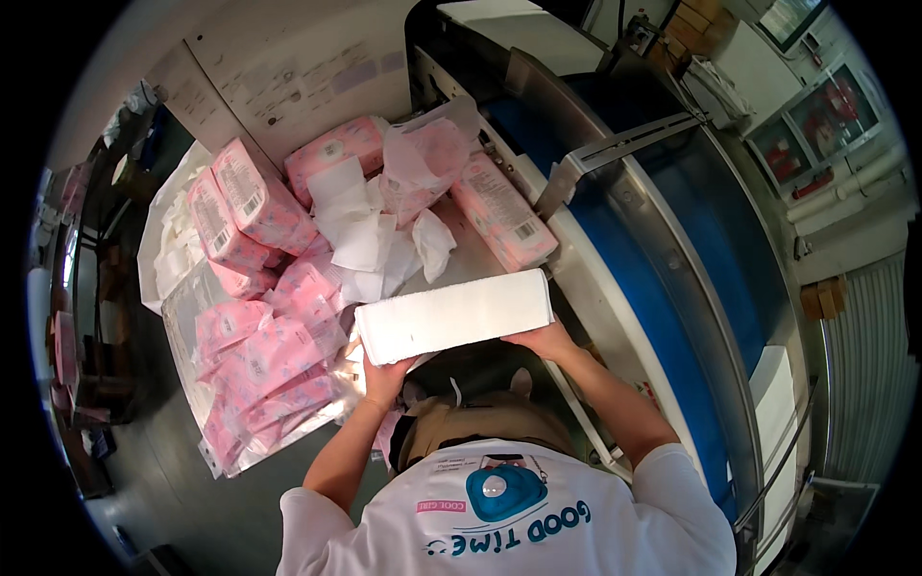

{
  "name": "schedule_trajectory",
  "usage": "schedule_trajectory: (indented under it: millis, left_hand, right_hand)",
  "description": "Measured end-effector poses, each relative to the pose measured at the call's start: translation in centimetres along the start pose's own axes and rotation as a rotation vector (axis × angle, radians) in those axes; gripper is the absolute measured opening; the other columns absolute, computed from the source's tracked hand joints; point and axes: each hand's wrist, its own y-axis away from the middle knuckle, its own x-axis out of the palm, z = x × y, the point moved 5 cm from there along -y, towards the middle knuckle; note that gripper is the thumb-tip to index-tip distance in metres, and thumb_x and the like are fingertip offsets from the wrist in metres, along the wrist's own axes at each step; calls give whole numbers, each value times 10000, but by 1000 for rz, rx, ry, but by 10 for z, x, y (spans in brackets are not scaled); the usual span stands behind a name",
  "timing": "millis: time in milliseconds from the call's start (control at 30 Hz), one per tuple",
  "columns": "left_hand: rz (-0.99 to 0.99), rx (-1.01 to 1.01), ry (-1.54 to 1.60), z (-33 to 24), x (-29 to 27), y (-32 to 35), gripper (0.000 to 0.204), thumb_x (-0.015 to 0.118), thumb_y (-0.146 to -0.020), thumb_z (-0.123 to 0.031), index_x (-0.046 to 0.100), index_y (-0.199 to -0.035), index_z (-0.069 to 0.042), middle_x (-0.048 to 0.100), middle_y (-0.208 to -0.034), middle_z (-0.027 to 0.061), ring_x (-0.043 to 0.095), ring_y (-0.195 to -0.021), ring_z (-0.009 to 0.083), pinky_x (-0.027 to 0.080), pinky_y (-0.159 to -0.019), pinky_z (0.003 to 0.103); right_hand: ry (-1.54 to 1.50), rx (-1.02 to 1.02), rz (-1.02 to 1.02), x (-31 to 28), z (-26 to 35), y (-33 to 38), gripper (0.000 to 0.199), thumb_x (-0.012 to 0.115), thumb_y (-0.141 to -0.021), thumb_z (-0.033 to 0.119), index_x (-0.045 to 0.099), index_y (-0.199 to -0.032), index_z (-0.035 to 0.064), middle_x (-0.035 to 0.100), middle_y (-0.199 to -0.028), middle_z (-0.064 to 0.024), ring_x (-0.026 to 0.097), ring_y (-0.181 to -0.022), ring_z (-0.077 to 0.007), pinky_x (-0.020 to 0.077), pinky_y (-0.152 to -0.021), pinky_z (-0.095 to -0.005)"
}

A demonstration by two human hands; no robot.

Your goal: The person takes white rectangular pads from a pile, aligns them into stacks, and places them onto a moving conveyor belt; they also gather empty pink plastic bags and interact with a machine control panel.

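Note:
A long white stack of folded tissues (456, 315) is held level between my two hands, in front of my body. My left hand (387, 375) is closed on its left end from below, and my right hand (544, 340) grips the right end; most of the fingers are hidden under the stack. Just beyond it, loose white tissues (357, 245) and a crumpled clear-and-pink wrapper (427, 163) lie on the metal table (187, 322). Flat pink printed plastic bags (269, 360) are heaped at the left.
Filled pink tissue packs (254, 197) stand at the table's left, with another pack (501, 213) along its right edge. A blue conveyor belt (663, 317) with metal guide rails (672, 230) runs along my right. A pale machine panel (307, 77) rises behind the table.

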Motion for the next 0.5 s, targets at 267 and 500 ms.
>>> schedule_trajectory:
  millis: [267, 500]
  left_hand:
    - [-23, 0, -115, -12, 25, 25, 681, 771, -661, -118, 373, -1198, 9, 541, -1115, 123, 540, -1034, 230, 423, -891, 334]
    - [-36, -130, -3, 48, 0, 30, 823, 751, -696, -174, 247, -1322, -1, 421, -1257, 143, 430, -1162, 233, 342, -982, 342]
  right_hand:
    - [-66, -83, 109, -27, -13, -6, 556, 800, -642, 131, 553, -1131, 35, 615, -1081, -95, 581, -995, -195, 449, -861, -315]
    - [16, -56, 245, 20, -30, -62, 741, 785, -647, 170, 406, -1266, 22, 540, -1179, -114, 496, -1108, -209, 380, -950, -327]
